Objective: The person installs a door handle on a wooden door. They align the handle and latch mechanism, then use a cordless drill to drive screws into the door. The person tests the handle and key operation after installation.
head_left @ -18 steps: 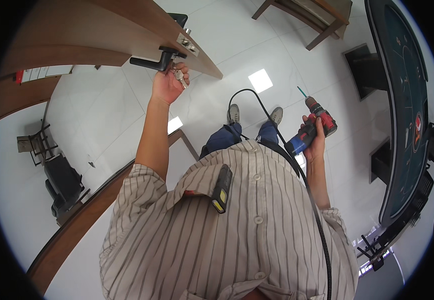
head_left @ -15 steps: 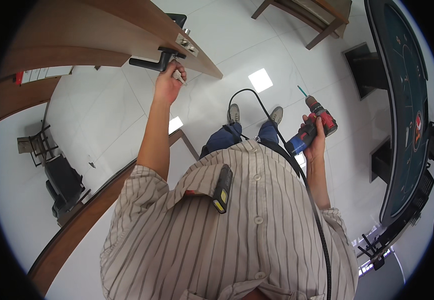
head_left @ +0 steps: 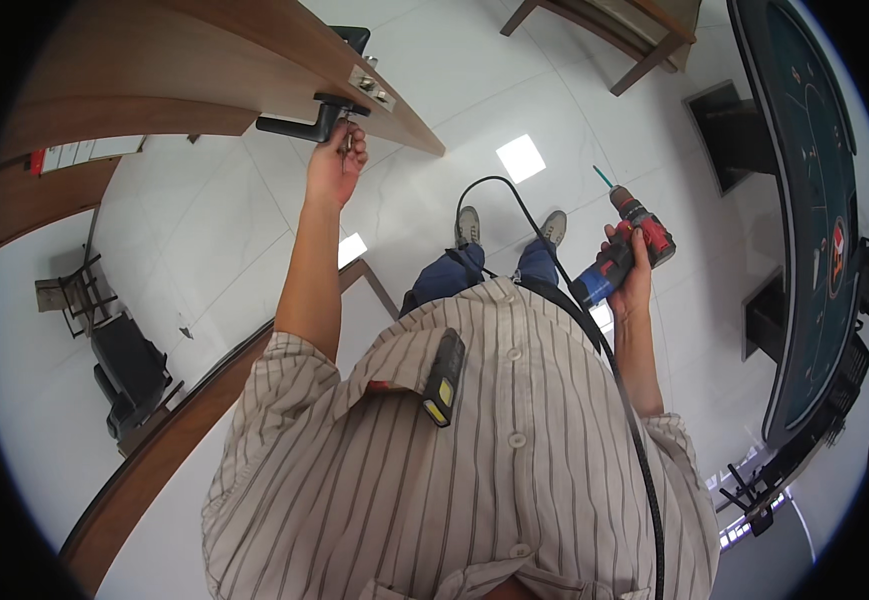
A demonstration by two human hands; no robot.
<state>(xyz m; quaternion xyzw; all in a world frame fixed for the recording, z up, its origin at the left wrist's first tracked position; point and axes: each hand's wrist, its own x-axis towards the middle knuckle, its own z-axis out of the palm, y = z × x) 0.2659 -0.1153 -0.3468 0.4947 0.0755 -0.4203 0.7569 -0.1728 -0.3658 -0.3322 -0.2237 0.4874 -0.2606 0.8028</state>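
My left hand [head_left: 336, 172] is at the edge region of a wooden door [head_left: 214, 60], just below a black lever handle [head_left: 296, 129]. Its fingers are closed on a small key [head_left: 348, 143] at the lock, partly hidden by the fingers. On the door's narrow edge shows a metal latch plate [head_left: 372, 88]. Off to the right, my right hand [head_left: 638, 284] grips a red and black cordless drill [head_left: 644, 228] with a blue base. A thin teal bit [head_left: 602, 176] sticks out of its chuck, pointing away from me and touching nothing.
A black cable [head_left: 609, 350] hangs down my front and loops near my shoes. A gaming table [head_left: 814, 180] with a dark green top stands right. At the far side is a wooden bench [head_left: 644, 65]; a black chair [head_left: 129, 365] is at left. A work light [head_left: 443, 380] sits in my shirt pocket.
My left hand has turned slightly at the lock, and the pale piece that hung from its fingers is now mostly out of sight. The drill has hardly moved.
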